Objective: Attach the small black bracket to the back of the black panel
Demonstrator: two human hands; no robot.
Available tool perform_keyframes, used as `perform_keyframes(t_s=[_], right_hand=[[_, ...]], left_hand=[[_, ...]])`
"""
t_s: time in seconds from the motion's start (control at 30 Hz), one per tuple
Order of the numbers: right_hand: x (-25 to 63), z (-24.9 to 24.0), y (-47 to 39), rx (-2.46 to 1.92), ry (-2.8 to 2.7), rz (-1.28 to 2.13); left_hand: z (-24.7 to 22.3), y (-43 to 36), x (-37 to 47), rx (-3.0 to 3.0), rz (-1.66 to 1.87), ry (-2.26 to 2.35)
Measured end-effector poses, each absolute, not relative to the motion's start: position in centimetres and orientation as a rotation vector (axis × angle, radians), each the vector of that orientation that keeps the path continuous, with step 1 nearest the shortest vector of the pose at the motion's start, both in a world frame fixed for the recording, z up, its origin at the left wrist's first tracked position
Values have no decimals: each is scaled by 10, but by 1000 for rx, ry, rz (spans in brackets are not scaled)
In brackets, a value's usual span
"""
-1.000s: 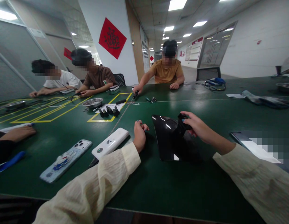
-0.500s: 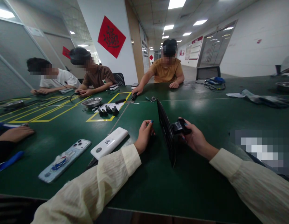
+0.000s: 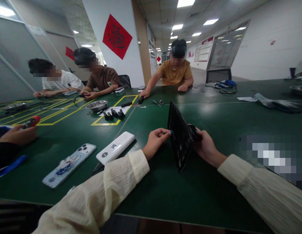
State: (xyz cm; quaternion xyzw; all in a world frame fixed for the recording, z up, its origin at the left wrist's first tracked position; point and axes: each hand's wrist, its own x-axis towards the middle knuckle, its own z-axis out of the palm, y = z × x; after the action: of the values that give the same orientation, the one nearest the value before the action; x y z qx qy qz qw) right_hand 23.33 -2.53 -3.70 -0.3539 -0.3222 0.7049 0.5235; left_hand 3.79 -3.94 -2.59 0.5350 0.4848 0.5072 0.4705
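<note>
A thin black panel [image 3: 179, 138] stands upright above the green table [image 3: 146, 191], with a black bracket [image 3: 195, 132] on its right side. My right hand [image 3: 206, 144] is closed around that bracket. At the panel's left edge, my left hand [image 3: 157, 139] has its thumb and forefinger pinched together, touching or nearly touching the panel; what lies between the fingertips is too small to make out. Left of my left hand lie a white power bank [image 3: 115, 148] and a phone in a blue patterned case [image 3: 69, 165].
Black cylindrical parts [image 3: 114, 113] and a metal bowl [image 3: 97, 105] lie farther back. Another person's hand [image 3: 19, 134] holds a red and black object at the left. A person [image 3: 176, 73] reaches across opposite; gloves [image 3: 275, 103] lie at the right.
My left hand has moved right to the panel's edge. The panel has turned so more of its face shows. The hand at the far left has risen with a red and black object.
</note>
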Motion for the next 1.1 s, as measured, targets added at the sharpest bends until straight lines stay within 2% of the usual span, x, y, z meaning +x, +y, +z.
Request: perform_keyframes(t_s=[1.1], right_hand=[[235, -31, -24, -916, -759, 1721]], left_hand=[[-26, -40, 39, 1433, 1113, 1333]])
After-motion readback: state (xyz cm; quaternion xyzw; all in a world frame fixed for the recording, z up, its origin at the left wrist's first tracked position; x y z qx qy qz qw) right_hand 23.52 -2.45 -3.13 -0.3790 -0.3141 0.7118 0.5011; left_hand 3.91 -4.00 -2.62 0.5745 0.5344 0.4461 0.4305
